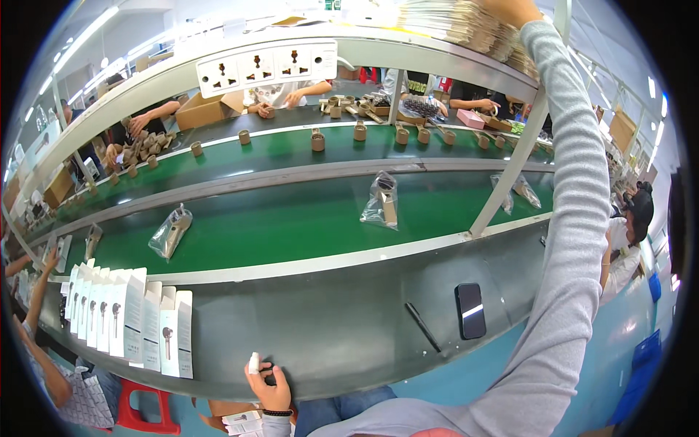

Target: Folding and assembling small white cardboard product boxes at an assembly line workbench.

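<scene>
My left hand [271, 384] hovers at the near edge of the dark worktable [313, 320], its fingers loosely curled and apart, holding nothing. One fingertip wears a white cover. My right arm reaches up to the shelf, where my right hand [512, 10] is at a stack of flat folded cartons [466, 29]; its fingers are cut off by the top of the picture. To the left of my left hand, a row of white printed boxes [177, 335] stands upright on the table. A black pen [423, 327] and a dark phone [471, 311] lie to its right.
Beyond the table runs a green conveyor [291, 229] carrying bagged handheld devices [386, 200]. A farther belt holds brown cylindrical parts [317, 140], with several people working behind it. A power strip [267, 68] is fixed to the shelf beam; a slanted post [510, 164] supports it. A red stool [148, 404] stands lower left.
</scene>
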Available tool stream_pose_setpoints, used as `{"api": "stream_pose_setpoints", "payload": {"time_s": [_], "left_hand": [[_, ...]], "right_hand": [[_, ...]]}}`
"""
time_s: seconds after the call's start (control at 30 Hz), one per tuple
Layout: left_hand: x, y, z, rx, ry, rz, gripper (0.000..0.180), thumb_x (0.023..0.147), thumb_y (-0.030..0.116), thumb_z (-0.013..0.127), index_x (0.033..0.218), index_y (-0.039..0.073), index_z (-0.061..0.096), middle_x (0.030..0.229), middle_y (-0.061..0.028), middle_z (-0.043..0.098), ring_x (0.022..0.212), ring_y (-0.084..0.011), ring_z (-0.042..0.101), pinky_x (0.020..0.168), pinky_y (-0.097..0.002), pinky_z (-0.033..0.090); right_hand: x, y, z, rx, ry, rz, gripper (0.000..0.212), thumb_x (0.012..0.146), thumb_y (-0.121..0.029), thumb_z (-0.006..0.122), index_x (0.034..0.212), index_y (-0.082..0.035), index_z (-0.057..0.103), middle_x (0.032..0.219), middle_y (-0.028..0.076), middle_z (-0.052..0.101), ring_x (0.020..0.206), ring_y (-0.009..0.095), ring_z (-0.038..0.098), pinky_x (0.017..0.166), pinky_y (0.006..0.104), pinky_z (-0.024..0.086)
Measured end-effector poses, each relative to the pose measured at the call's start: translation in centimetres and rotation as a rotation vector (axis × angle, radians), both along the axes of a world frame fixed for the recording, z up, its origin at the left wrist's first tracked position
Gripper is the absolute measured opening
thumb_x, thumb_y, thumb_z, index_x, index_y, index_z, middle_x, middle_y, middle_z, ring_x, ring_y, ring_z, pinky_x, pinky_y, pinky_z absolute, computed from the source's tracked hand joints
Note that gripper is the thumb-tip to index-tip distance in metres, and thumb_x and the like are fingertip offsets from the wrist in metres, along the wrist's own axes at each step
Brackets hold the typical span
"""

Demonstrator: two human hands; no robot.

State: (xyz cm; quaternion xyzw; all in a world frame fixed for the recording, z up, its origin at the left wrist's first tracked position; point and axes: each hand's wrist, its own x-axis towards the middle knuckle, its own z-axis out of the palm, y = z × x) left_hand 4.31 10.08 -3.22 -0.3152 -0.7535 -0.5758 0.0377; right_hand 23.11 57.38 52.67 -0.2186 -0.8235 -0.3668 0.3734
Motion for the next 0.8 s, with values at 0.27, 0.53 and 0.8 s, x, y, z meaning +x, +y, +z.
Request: {"api": "stream_pose_setpoints", "payload": {"time_s": [0.27, 0.53, 0.8], "left_hand": [[-0.2, -0.2, 0.1, 0.026, -0.001, 0.03, 0.048, 0.074, -0.005, 0.052, 0.12, -0.005, 0.043, 0.107, -0.0138, 0.045, 0.081, -0.0179, 0.052, 0.066, -0.026, 0.044], [-0.6, -0.5, -0.5, 0.028, 0.02, -0.006, 0.048, 0.076, -0.004, 0.051, 0.123, -0.003, 0.042, 0.108, -0.0106, 0.044, 0.082, -0.0145, 0.05, 0.065, -0.0225, 0.044], [-0.5, -0.7, 0.8, -0.055, 0.076, -0.017, 0.047, 0.075, -0.004, 0.051, 0.121, -0.002, 0.044, 0.107, -0.0099, 0.046, 0.082, -0.015, 0.051, 0.068, -0.0247, 0.045]], "right_hand": [[-0.9, -5.1, -0.6, -0.058, -0.023, -0.042, 0.075, 0.071, -0.052, 0.064, 0.126, -0.005, 0.046, 0.118, 0.023, 0.052, 0.105, 0.037, 0.052, 0.092, 0.0395, 0.041], [-1.6, -3.4, 0.6, -0.146, -0.092, -0.012, 0.087, 0.064, -0.051, 0.069, 0.128, 0.0, 0.041, 0.122, 0.024, 0.049, 0.113, 0.035, 0.048, 0.096, 0.0362, 0.038], [-3.0, -5.1, -1.0, -0.126, 0.031, -0.007, 0.076, 0.071, -0.052, 0.064, 0.123, 0.002, 0.046, 0.118, 0.025, 0.051, 0.111, 0.035, 0.049, 0.096, 0.0358, 0.038]]}}
